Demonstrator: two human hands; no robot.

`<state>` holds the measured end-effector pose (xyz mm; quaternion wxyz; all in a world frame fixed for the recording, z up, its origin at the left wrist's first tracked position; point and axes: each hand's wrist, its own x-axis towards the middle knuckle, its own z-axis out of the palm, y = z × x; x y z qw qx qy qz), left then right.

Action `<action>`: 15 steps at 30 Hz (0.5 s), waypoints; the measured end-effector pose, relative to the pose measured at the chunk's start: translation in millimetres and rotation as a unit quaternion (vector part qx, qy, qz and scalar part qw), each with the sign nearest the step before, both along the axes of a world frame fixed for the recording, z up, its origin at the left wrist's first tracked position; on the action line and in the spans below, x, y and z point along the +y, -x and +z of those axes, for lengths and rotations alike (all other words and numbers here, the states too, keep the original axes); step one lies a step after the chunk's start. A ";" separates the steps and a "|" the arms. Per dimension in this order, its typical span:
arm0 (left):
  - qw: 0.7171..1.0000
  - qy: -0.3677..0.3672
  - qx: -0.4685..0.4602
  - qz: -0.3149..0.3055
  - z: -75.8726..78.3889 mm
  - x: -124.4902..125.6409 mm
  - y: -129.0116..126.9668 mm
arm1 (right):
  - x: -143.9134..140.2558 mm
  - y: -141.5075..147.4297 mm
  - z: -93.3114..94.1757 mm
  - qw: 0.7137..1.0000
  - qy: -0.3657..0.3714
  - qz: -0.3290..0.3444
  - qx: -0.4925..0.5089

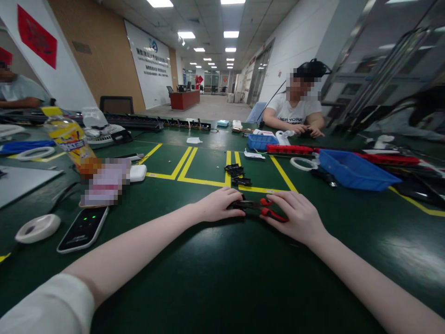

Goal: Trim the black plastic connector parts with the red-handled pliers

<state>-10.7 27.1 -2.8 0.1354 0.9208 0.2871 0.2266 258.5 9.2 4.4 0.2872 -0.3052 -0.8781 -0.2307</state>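
Note:
My right hand point(295, 214) is closed around the red handles of a pair of pliers or cutters point(274, 214); the exact kind is hard to tell. The metal jaws point left and meet a small black part point(238, 204), which my left hand point(219, 204) pinches between thumb and fingers. Most of that part is hidden by my fingers and the jaws. Just beyond my hands lie several similar black parts point(233, 170) in a loose group on the green table point(215, 278), over yellow tape lines.
At the left stand a drink bottle point(67, 139), a phone point(83, 229), a white case point(137, 173) and a white ring-shaped object point(38, 228). A blue bin point(358, 171) and red strips point(392, 158) lie at the right. A person point(295, 102) sits across the table.

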 end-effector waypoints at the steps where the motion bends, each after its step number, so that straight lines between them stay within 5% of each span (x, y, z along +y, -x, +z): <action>1: 1.000 0.004 -0.002 0.004 -0.4 -0.2 0.0 | -0.3 0.3 -0.3 1.000 0.003 -0.001 0.003; 15: 0.997 0.050 -0.048 -0.015 -0.2 -3.2 3.4 | -0.3 -11.2 0.9 0.998 -0.010 -0.020 0.053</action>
